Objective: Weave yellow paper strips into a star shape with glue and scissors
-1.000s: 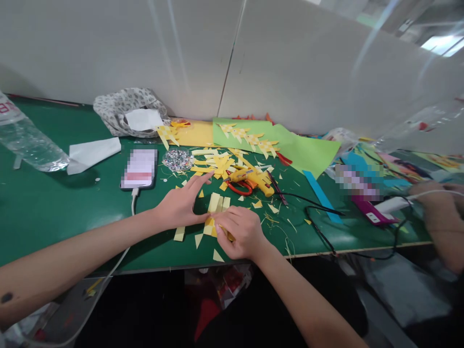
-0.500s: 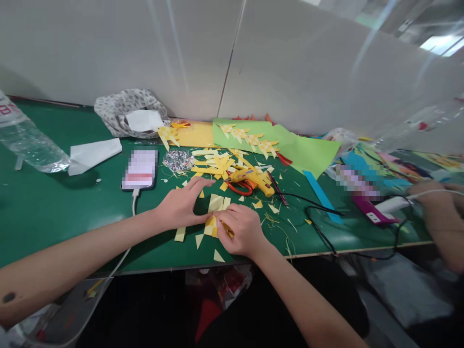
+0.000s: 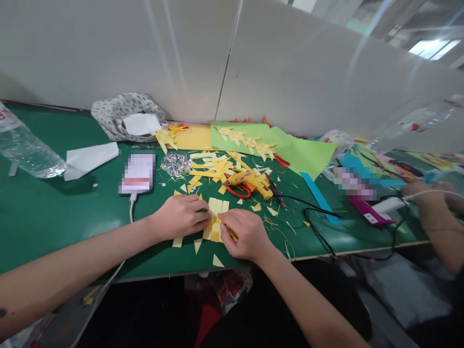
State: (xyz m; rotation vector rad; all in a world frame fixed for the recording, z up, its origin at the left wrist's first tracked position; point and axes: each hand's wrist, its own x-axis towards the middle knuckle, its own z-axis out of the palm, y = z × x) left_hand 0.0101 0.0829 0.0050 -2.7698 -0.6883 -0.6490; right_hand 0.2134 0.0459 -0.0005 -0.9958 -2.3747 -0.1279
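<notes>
A small mat of woven yellow and pale paper strips (image 3: 215,236) lies on the green table near its front edge, with loose strip ends pointing away from me. My left hand (image 3: 183,215) presses its closed fingers on the mat's left side. From the right, my right hand (image 3: 244,234) is closed, thumb and fingers meeting at the mat. A yellow paper strip (image 3: 231,233) shows between its fingers. Its far end is hidden. Cut paper triangles (image 3: 218,261) lie just in front of the mat.
Beyond my hands lie a yellow glue gun (image 3: 253,182), red-handled scissors (image 3: 241,194) and a heap of paper scraps (image 3: 213,166). A charging phone (image 3: 137,174) and a water bottle (image 3: 32,150) are at left. Another person's hand (image 3: 431,198) is at right, near black cables (image 3: 322,237).
My left hand has come down from an open, spread pose to closed fingers at the mat's left side. My right hand stays at the mat, its strip now showing more.
</notes>
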